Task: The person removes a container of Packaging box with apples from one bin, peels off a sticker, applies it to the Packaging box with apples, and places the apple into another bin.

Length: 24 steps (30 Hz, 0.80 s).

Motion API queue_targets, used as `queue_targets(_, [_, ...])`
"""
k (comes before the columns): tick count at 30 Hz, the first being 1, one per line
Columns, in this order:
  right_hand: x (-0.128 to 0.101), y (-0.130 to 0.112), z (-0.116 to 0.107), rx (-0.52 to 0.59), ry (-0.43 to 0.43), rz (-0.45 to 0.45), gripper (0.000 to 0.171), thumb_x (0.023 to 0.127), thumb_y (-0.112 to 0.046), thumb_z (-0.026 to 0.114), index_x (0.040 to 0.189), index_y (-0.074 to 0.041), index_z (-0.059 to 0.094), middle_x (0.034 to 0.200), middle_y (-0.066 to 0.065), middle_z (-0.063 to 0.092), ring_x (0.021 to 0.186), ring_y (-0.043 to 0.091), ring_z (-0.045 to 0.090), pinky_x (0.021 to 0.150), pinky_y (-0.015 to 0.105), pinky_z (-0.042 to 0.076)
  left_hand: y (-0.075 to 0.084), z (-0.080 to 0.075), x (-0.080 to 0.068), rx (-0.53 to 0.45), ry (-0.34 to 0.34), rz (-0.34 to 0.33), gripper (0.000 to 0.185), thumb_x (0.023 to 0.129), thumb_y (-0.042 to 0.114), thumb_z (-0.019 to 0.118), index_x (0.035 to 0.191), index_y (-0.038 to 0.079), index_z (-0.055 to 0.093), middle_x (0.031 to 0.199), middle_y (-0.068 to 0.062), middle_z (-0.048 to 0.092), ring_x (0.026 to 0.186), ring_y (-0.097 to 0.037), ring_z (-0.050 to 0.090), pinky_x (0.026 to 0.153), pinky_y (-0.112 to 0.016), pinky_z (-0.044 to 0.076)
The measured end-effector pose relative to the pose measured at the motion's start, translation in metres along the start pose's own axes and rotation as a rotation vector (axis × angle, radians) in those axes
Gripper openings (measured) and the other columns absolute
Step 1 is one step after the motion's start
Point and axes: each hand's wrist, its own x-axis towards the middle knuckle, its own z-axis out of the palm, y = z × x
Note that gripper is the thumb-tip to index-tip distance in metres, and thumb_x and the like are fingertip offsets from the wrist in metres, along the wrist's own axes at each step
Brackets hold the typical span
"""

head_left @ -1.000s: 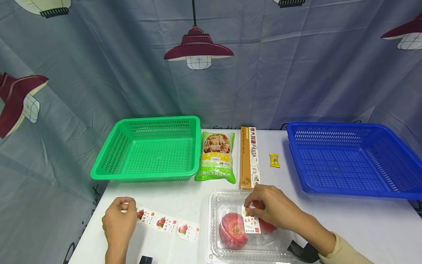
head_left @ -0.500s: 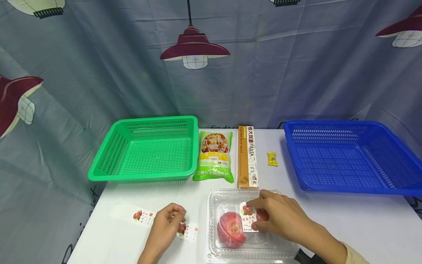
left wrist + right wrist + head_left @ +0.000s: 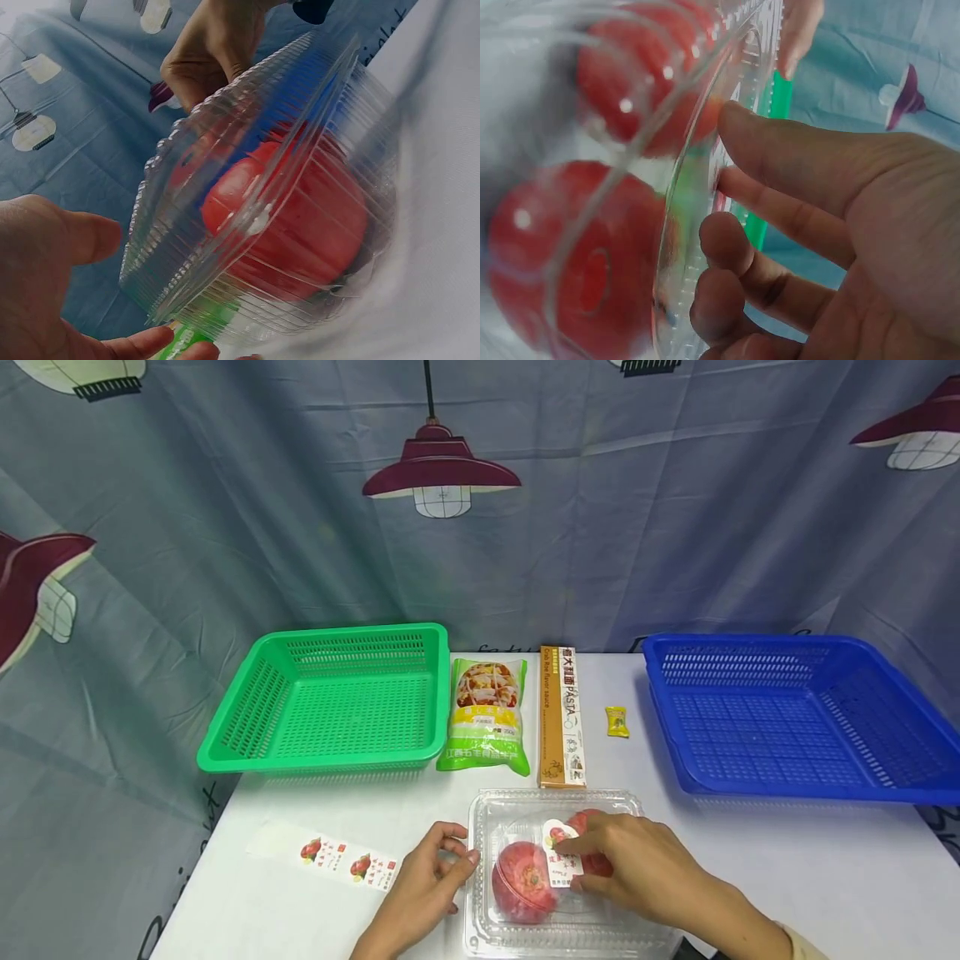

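Evidently the worktop (image 3: pixel 750 860) serves two baskets set apart, blue (image 3: pixel 742 727) at two o'clock, green (image 3: pixel 360 718) at ten. Clear container (image 3: pixel 555 942) at six, between the hands, likely for two-handed reach. Left grip (image 3: pixel 427 887) unclasped at its nine-o'clock edge, presumably steadying; right grip (image 3: pixel 648 864) loosely bent, holding nothing. Label strip (image 3: pixel 345 860) farther toward nine; red fruits (image 3: pixel 523 881) inside; label (image 3: pixel 558 867) on the lid under right fingertips, probably pressed for sticking.
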Motion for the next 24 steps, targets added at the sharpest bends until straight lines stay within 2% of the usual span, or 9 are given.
queue_targets(5, [0.0,0.0,0.0,-0.012,-0.009,0.0,0.034,0.073,-0.032,0.086,0.106,-0.032,0.078,0.063,-0.02,0.037,0.056,-0.001,0.036,0.044,0.024,0.03,0.0,0.0,0.001,-0.062,-0.035,-0.028,0.049,0.096,0.036,0.064,0.13,0.004,0.049,0.111,-0.013,0.053,0.076,-0.019,0.064,0.053,-0.038,0.056])
queue_targets(11, [-0.003,0.006,-0.001,0.061,0.04,-0.047,0.031,0.078,-0.029,0.083,0.107,-0.032,0.076,0.076,-0.023,0.05,0.06,-0.002,0.04,0.048,0.022,0.033,0.001,0.001,0.0,-0.144,-0.104,-0.061,0.058,0.093,0.033,0.069,0.134,0.005,0.041,0.123,-0.018,0.051,0.072,-0.022,0.067,0.053,-0.042,0.055])
queue_targets(17, [-0.007,0.013,0.0,0.136,0.102,-0.042,0.029,0.082,-0.027,0.08,0.111,-0.033,0.075,0.093,-0.021,0.061,0.067,-0.001,0.045,0.055,0.022,0.037,-0.002,0.001,-0.002,-0.194,-0.123,-0.081,0.062,0.091,0.03,0.072,0.137,0.007,0.037,0.131,-0.018,0.046,0.075,-0.023,0.068,0.053,-0.044,0.055])
queue_targets(19, [-0.009,0.016,0.0,0.179,0.12,-0.041,0.028,0.084,-0.027,0.079,0.111,-0.032,0.075,0.092,-0.021,0.061,0.067,-0.001,0.047,0.056,0.021,0.038,-0.002,0.001,-0.003,-0.2,-0.13,-0.085,0.064,0.09,0.03,0.073,0.138,0.007,0.036,0.132,-0.018,0.045,0.08,-0.023,0.068,0.054,-0.044,0.055])
queue_targets(24, [-0.014,0.025,-0.001,0.313,0.192,-0.053,0.021,0.086,-0.02,0.078,0.105,-0.026,0.075,0.075,-0.021,0.056,0.061,0.0,0.049,0.052,0.02,0.042,-0.002,0.002,-0.004,-0.211,-0.142,-0.093,0.068,0.088,0.028,0.075,0.138,0.007,0.035,0.136,-0.02,0.042,0.087,-0.024,0.067,0.055,-0.045,0.055])
